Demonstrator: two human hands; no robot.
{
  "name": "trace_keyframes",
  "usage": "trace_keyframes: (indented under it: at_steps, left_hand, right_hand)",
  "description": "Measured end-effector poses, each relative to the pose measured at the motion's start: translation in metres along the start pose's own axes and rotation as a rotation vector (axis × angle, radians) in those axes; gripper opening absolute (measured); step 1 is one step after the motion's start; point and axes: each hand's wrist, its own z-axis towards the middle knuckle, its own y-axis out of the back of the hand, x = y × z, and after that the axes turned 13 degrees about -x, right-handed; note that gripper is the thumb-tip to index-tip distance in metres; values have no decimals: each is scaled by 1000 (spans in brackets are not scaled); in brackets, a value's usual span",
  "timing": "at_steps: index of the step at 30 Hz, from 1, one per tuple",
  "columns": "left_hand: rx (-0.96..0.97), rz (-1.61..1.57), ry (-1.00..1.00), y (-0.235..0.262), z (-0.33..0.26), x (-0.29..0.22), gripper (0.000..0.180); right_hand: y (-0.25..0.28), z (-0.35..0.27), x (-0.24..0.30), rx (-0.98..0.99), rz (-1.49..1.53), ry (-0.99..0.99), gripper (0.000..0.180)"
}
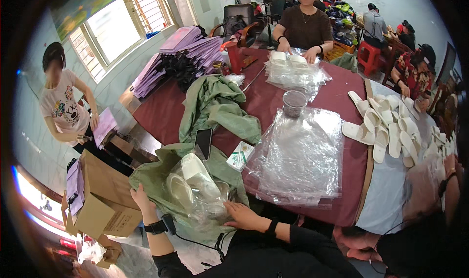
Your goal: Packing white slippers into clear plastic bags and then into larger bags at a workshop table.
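Slippers point(196, 173), rounded, in crinkly, perhaps plastic bags point(201, 210)

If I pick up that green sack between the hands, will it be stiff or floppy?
Probably floppy: the green sack sags in folds. The slippers in its mouth might slide around, since their clear wrapping looks shiny.

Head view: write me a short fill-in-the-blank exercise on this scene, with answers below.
The wearer's ____ hand is at the left rim of the green sack.
The right hand is by slippers wrapped in clear ____.
The tub stands to the ____ of the phone.
The big box is made of ____.
Missing words: left; plastic; right; cardboard.
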Motion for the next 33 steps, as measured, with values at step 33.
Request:
trace_keyframes:
  at_steps: [33]
  left_hand:
    - [1345, 384, -1450, -86, -389, 143, 53]
  right_hand:
    - [270, -130, -65, -1084, -336, -758, 41]
